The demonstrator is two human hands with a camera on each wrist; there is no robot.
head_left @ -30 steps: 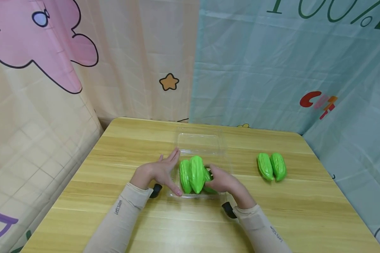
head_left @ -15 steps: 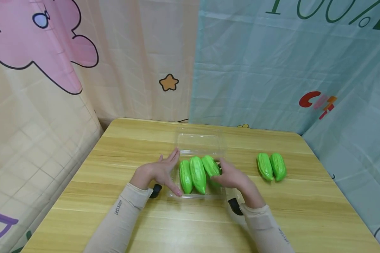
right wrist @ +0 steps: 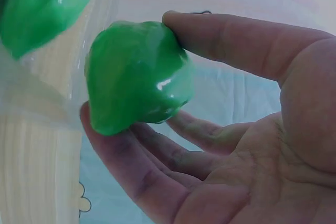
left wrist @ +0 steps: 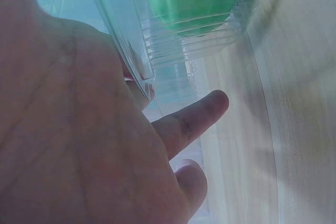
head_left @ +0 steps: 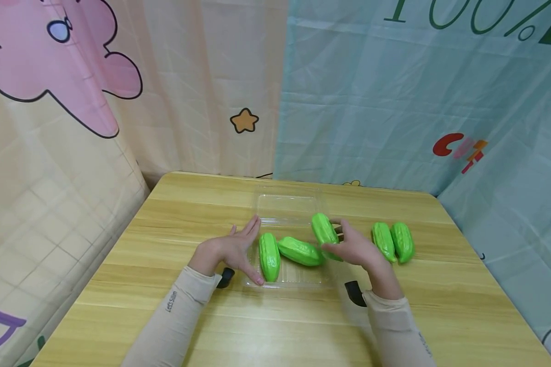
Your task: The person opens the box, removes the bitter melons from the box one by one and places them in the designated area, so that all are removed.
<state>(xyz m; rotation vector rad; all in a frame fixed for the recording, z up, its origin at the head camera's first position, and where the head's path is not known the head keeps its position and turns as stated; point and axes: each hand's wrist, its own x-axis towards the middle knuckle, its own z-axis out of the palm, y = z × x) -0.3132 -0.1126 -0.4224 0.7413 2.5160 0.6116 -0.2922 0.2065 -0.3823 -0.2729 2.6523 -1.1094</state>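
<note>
The bright lime-green, elongated, glossy gourd-shaped piece (head_left: 323,228) is lifted in the right hand (head_left: 355,244), thumb on one side and fingers curled on the other, at the right side of the clear, thin plastic box (head_left: 298,278). Its skin is lumpy and ridged lengthwise, and it leans in the hand, its far end angled to the left. Seen end-on from the right wrist, it turns a deeper green, with a lobed, uneven outline, a blunt point at the lower left and a small white glint on its shiny surface. Two similar green ribbed gourds lie in the box: the left one (head_left: 269,257) runs lengthwise along the left wall, and the slanted one (head_left: 300,251) lies across the middle, its left tip at the first one's side. The left hand (head_left: 229,253) is spread wide against the box's left side, thumb at the near left corner. The transparent lid (head_left: 288,205) lies on the far side of the box. To the right, on the pale wood-grain tabletop (head_left: 257,326), another green pair (head_left: 402,242) rests side by side, narrow tips toward the person
</note>
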